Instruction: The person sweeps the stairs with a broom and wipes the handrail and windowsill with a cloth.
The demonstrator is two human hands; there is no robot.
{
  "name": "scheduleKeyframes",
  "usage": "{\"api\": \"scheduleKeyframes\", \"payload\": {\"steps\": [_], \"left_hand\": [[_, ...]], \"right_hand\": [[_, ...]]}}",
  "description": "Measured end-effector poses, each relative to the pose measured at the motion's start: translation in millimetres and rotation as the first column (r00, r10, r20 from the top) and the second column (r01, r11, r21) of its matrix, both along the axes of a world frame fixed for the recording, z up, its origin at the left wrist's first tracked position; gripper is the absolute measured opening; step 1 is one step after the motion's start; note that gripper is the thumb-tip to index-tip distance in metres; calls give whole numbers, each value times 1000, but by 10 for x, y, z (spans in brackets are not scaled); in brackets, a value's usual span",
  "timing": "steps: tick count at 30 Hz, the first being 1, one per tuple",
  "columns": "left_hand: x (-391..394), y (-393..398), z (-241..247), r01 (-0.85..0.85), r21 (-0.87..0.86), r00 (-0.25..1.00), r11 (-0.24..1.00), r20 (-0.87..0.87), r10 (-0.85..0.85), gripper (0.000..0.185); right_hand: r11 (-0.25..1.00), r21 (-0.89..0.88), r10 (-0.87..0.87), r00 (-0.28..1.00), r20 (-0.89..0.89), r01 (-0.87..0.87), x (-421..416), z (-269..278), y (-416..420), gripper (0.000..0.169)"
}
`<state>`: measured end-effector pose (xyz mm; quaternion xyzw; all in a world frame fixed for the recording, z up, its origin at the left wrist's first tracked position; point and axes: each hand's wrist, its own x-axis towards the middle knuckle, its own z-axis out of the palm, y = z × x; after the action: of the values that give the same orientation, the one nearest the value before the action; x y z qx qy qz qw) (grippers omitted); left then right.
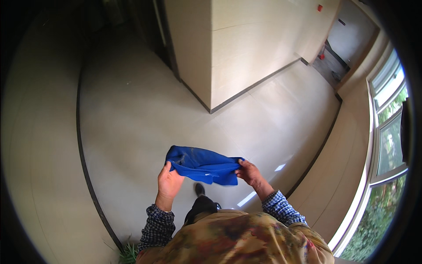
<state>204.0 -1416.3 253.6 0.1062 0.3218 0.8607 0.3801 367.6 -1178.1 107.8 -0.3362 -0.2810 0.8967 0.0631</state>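
Observation:
A blue cloth [204, 165] is stretched sideways between my two hands, above the floor in front of my body. Its surface carries greyish dirt or lint near the left end, and a small white mark shows on its lower fold. My left hand [169, 181] grips the left end, with the thumb on top. At the right end, my right hand [249, 173] pinches the cloth's edge between thumb and fingers. Both hands come out of checked sleeves. Parts of the fingers are hidden behind the cloth.
A tiled wall corner [211, 82] with a dark skirting juts out ahead. The smooth floor [132, 132] runs along both sides of it. Windows [389, 142] line the right wall, and a doorway [346, 43] lies at upper right. A green plant [128, 252] stands at lower left.

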Motion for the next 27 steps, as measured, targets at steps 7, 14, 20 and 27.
{"api": "scheduleKeyframes", "payload": {"steps": [7,14,20,27], "left_hand": [[373,530,596,204,-103,978,974,74,-197,48],[1381,1772,1858,390,-303,917,870,38,-398,36],[2824,2974,2879,376,-697,813,611,-68,-578,32],[3294,2515,4164,234,-817,662,528,-264,-702,27]], "right_hand": [[848,520,-236,951,198,103,1259,935,320,23],[691,635,-570,801,186,345,2895,2143,1104,31],[537,489,-804,593,50,687,4831,3494,1982,23],[608,380,-770,635,65,698,5686,4953,1147,27]]}}
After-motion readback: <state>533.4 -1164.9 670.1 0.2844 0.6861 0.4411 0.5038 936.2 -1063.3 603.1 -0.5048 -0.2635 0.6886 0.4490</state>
